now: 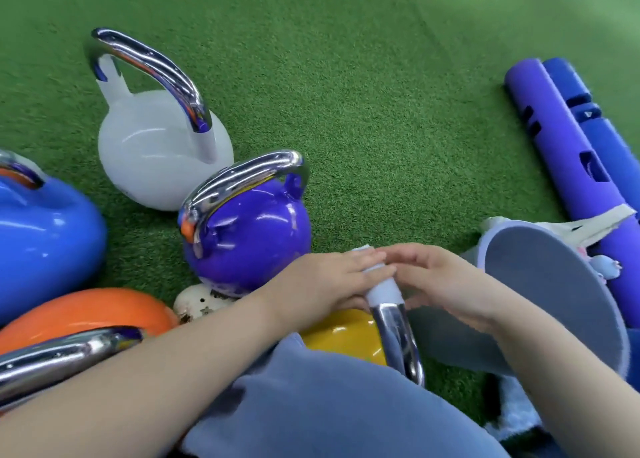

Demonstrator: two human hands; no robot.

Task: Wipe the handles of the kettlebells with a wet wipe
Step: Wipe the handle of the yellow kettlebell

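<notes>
A yellow kettlebell (346, 338) sits between my knees, its chrome handle (398, 340) running toward me. A white wet wipe (382, 289) is wrapped around the handle's far end. My left hand (322, 281) lies over the wipe with fingers stretched across it. My right hand (440, 281) curls around the wipe from the right side. Other kettlebells stand close by: purple (249, 239), white (156, 149), blue (45, 243) and orange (86, 312), each with a chrome handle.
Green artificial turf (381, 111) covers the floor. A purple tube (568, 167) and a blue tube (606, 135) lie at the right. A grey slipper sole (547, 284) is by my right hand. My grey trouser leg (329, 405) fills the bottom.
</notes>
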